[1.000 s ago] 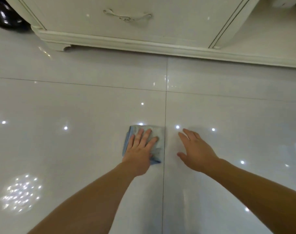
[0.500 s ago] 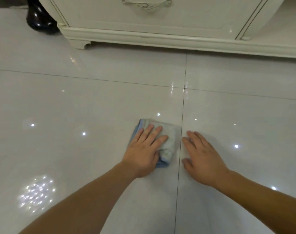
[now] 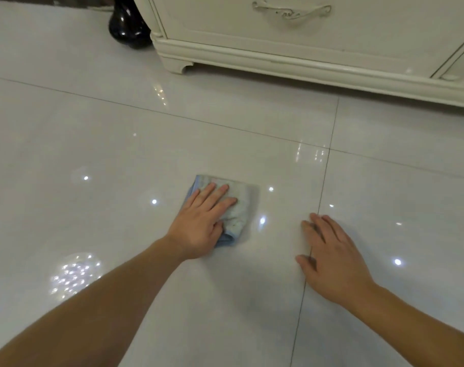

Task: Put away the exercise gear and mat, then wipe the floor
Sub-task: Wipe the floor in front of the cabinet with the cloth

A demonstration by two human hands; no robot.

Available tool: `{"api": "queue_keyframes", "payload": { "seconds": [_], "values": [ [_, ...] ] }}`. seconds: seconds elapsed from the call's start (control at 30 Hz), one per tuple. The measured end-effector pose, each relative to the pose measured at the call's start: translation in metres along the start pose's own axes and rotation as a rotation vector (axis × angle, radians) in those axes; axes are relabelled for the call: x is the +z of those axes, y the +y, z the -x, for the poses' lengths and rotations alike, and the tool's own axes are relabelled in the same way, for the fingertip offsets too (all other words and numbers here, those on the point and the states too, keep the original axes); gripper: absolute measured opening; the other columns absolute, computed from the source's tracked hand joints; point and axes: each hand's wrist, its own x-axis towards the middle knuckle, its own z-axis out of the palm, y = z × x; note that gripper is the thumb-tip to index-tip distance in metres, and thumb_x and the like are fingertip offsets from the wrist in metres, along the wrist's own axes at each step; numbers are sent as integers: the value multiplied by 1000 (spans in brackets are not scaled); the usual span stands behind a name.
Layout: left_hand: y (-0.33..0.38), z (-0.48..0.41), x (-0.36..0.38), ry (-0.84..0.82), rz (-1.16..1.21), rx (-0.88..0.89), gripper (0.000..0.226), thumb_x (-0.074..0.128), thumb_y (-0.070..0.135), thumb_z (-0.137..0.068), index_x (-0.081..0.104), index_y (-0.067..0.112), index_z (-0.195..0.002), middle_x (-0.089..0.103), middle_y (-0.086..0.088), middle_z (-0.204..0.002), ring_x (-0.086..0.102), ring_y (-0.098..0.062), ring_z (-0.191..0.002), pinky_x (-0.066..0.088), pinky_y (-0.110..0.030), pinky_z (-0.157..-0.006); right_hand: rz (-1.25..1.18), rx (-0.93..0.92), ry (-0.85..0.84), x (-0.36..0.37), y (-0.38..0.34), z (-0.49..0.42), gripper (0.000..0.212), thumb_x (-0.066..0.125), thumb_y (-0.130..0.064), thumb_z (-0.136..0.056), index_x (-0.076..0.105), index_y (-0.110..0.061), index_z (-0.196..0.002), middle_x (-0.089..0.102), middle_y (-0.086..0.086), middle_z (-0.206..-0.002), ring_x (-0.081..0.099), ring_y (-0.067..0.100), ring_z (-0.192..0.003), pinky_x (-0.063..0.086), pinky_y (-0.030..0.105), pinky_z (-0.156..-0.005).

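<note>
On the shiny white tiled floor [image 3: 93, 144], a folded grey-and-blue wiping cloth [image 3: 242, 205] is pressed down by the left hand [image 3: 199, 223]. Its grip is apart: the fingers are laid straight and flat on top of the cloth, and nothing is pinched. The right hand [image 3: 331, 258] is laid flat on the bare floor too, with its grip apart and nothing held. It is set across a thin dark line between two tiles [image 3: 325, 178] and seems to be used as a prop.

One second ago the cloth was touching that line. Now it is seen well to the left of it, on the left tile. So the cloth has been slid to the left, and a fresh strip of floor has been rubbed.

No mat and no exercise gear can be seen, so that part is judged to be done, and the wiping part is in hand. A cream wooden cabinet [image 3: 252, 35] is stood at the far side, with a round black shiny vase [image 3: 127, 25] beside its left corner. The floor near them is most likely yet to be wiped.
</note>
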Motion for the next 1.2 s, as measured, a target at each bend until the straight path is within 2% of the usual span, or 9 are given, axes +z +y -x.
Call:
{"api": "queue_keyframes", "payload": {
  "seconds": [0.17,0.37,0.43,0.5,0.57,0.77,0.97,1.1,1.2],
  "values": [
    [-40,8,-14,-14,3,-56,65,37,33,-82,43,27,-146,30,1,-160,19,-25,-150,10,-44,-122,-32,-24,-3,-8,-22,-11,65,57,-34,-69,58,-6,-127,54,14,-137,49,34,-127,42,44,-103],
    [-47,10,-14,26,58,-89,67,33,35,-81,44,26,-146,29,1,-160,18,-26,-150,5,-42,-121,-44,-213,-5,-12,-74,-46,69,46,-47,-80,53,-6,-135,49,15,-143,47,36,-131,39,46,-107],
    [-52,13,-15,44,76,-118,67,32,36,-80,44,26,-146,29,1,-160,17,-25,-150,4,-40,-121,-32,-263,-13,-16,-89,-57,69,48,-47,-84,47,-7,-141,41,14,-149,39,35,-137,28,42,-112],
    [-60,18,-16,58,90,-147,68,31,37,-80,43,26,-146,28,1,-161,16,-25,-150,3,-39,-121,-42,-301,-51,-21,-99,-66,70,47,-46,-92,31,-11,-150,23,9,-159,20,29,-147,12,35,-117],
    [-70,23,-18,65,97,-170,68,31,38,-80,43,26,-147,28,1,-161,16,-25,-150,3,-39,-121,-32,-327,-67,-19,-106,-75,70,46,-46,-94,23,-14,-153,15,6,-161,10,25,-149,4,32,-118],
    [-105,35,-21,54,86,-182,66,35,36,-82,44,25,-146,32,-2,-159,22,-30,-149,14,-51,-121,-9,-298,-54,-4,-112,-76,68,38,-48,-82,51,-10,-137,46,10,-146,38,31,-138,30,41,-113],
    [-136,41,-31,54,78,-274,70,30,40,-80,43,21,-147,31,-4,-159,22,-31,-148,17,-52,-120,-11,-256,-7,-16,-130,-82,63,49,-37,-72,58,-9,-128,50,10,-141,42,30,-132,32,40,-111],
    [-144,43,-34,48,92,-309,74,27,43,-79,39,23,-149,27,-2,-161,18,-29,-150,13,-49,-122,-60,-355,-66,-21,-150,-95,66,49,-42,-91,32,-15,-149,22,5,-159,16,26,-147,13,34,-118],
    [-148,46,-36,48,102,-338,75,25,45,-78,37,26,-150,24,1,-162,14,-26,-151,11,-49,-122,-51,-455,-106,-15,-165,-106,68,46,-45,-94,24,-17,-152,15,3,-161,10,24,-148,8,34,-119]
  ]
}}
